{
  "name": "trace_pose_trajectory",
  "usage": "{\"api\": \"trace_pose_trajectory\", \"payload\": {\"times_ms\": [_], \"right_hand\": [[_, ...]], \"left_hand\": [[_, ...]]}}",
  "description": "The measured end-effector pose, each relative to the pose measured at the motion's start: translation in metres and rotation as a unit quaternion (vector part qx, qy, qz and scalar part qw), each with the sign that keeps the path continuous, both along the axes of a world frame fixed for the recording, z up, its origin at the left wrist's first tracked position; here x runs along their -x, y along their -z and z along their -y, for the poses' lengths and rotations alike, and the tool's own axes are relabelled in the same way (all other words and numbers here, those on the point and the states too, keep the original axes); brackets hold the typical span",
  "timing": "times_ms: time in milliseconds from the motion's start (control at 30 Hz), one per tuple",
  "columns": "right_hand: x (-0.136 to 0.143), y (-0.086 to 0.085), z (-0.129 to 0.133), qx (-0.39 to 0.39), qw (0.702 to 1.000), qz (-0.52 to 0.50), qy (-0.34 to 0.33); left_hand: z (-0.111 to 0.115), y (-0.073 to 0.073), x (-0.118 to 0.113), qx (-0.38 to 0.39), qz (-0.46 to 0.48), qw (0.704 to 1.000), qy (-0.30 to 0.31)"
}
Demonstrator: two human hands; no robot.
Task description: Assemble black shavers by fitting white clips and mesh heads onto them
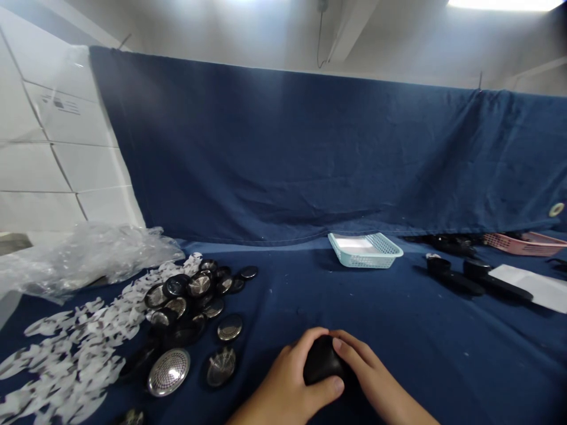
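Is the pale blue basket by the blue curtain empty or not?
Not empty: a flat white item shows inside the pale blue basket.

Black rounded piece (319, 361): sides hidden under left hand (295, 375) and right hand (370, 372). Far left of it, print (66, 106) on white carton (80, 128) illegible; nearer left, frame bottom crops a metallic disc (133, 418). Far right, pink basket (516, 245) cropped, contents unclear.
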State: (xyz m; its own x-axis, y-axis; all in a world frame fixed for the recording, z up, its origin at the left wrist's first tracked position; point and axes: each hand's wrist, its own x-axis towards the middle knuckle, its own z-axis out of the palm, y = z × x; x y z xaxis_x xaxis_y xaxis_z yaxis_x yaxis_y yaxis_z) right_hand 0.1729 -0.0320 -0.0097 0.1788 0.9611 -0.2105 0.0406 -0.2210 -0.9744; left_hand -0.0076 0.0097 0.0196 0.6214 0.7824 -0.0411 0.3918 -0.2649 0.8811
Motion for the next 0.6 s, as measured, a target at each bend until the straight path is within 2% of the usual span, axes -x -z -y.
{"api": "trace_pose_trajectory", "payload": {"times_ms": [267, 600], "right_hand": [[0.0001, -0.0005, -0.002, 0.001, 1.0, 0.024, 0.0], [-0.0022, 0.0048, -0.0025, 0.001, 0.999, 0.032, -0.008]], "left_hand": [[0.0018, -0.009, -0.0001, -0.004, 0.008, 1.0, 0.006], [0.0025, -0.01, -0.0001, -0.004, 0.007, 1.0, 0.009]]}}
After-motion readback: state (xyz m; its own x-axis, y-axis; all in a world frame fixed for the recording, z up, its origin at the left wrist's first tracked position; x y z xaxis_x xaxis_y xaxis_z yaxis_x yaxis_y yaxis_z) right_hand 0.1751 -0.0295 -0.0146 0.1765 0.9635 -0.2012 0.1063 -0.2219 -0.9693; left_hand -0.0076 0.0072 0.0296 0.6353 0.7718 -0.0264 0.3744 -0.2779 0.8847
